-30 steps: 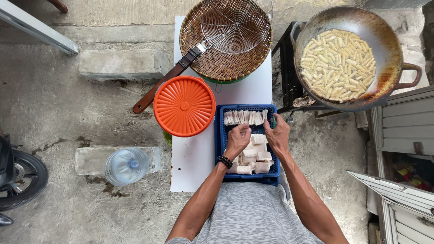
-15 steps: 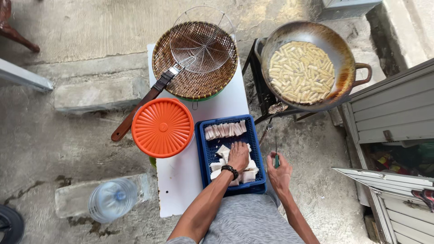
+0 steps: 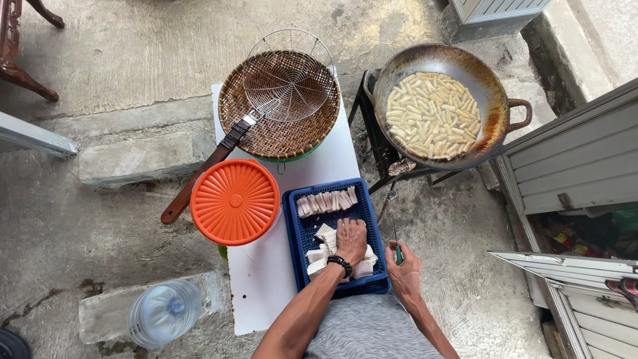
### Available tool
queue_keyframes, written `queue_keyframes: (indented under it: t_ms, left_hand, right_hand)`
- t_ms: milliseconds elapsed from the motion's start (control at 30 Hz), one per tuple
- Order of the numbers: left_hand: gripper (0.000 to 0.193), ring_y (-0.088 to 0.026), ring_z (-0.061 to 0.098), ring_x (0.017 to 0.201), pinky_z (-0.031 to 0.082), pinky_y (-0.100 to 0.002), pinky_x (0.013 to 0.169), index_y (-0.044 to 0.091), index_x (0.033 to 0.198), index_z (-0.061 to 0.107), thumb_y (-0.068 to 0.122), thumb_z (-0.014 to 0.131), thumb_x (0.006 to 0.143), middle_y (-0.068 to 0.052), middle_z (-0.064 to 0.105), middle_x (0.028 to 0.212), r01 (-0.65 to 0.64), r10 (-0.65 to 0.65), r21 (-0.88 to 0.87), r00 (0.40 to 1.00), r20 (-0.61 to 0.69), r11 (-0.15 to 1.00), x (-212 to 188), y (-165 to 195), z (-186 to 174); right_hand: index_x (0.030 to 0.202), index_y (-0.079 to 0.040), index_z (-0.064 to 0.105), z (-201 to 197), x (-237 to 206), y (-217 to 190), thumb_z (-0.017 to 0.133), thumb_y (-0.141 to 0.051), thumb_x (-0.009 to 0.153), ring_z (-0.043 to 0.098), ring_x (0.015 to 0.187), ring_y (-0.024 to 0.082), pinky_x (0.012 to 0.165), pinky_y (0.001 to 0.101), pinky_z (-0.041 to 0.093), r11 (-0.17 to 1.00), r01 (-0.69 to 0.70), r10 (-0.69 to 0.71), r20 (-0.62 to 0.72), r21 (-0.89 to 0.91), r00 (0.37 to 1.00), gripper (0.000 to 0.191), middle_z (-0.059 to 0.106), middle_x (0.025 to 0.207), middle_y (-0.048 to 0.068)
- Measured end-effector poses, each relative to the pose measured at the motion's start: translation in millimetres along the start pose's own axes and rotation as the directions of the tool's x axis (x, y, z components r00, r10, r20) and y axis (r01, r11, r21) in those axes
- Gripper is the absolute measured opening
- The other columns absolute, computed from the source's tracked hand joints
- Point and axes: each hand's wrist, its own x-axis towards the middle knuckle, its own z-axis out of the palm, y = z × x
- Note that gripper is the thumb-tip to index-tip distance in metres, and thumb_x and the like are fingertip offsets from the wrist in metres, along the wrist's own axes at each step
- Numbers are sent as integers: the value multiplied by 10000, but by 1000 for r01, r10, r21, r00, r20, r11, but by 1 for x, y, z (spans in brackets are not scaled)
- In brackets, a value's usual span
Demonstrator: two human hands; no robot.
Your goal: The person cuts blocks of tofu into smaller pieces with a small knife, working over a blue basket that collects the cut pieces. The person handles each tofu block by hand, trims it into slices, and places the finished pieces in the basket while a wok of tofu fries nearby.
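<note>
Overhead view of a white surface (image 3: 266, 292) on which a blue slotted tray (image 3: 335, 236) is set as the reference landmark. The left hand (image 3: 350, 240) is laid palm down inside the tray, its fingers (image 3: 347, 227) held together and curled over pale cut pieces (image 3: 322, 249) heaped in the tray's near half; a second row of pale strips (image 3: 325, 201) is lined up along the tray's far edge. The right hand (image 3: 404, 269) is held just outside the tray's right rim, its fingers (image 3: 393, 255) closed around a thin green-handled tool (image 3: 397, 247) whose tip cannot be made out. An orange ribbed lid (image 3: 234, 201) is seen touching the tray's left side. Beyond the tray, a woven basket (image 3: 279, 133) carries a wire skimmer (image 3: 289, 74) with a wooden handle. To the tray's far right, a wok (image 3: 442, 103) of pale frying sticks is supported on a dark stand. A clear water bottle (image 3: 164, 312) lies on the ground to the tray's near left.
</note>
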Motion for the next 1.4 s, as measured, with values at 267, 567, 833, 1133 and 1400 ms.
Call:
queue_keyframes:
  t_ms: [267,567,833,1133,1400]
  left_hand:
    - [228,-358,536,1075,396,-509,955,-16,957,692,81,680,751,-195,603,1049,125,-125,-33,992,14,992,16,4,1]
    - [129,-269,591,865,442,-442,928,40,1031,676,147,626,979,-136,654,883,350,-330,-367,937,118,862,15,-22,1]
    - [566,-138,694,945,627,-270,827,107,1387,502,104,721,865,-59,709,1086,227,-269,-891,898,347,-392,-23,-65,-49]
    - [518,-135,704,917,592,-245,813,-89,1209,690,42,886,748,-83,738,1052,266,-206,-961,939,277,-78,-45,-87,-48]
    - [574,-110,710,972,588,-234,844,-10,1289,612,125,837,779,-65,743,1104,200,-318,-980,929,190,1,-54,-88,-42]
  right_hand:
    - [1074,-39,736,-1,0,0,706,-216,908,739,790,254,763,381,550,999,11,-10,-21,42,1000,245,777,956,138]
    - [1116,-54,739,-2,-2,-4,696,-227,920,680,671,214,664,358,541,988,-136,134,44,72,990,265,785,935,103]
    - [1114,-61,750,2,5,-18,720,-230,920,579,601,113,587,324,494,990,-61,61,9,129,998,259,770,859,63]
    - [1143,-72,743,7,10,-52,717,-209,921,508,565,76,505,308,433,982,-12,-9,107,190,994,262,723,795,13]
    - [1143,-60,752,17,4,-66,726,-193,933,533,580,73,508,310,440,982,41,-72,163,186,984,250,714,741,59]
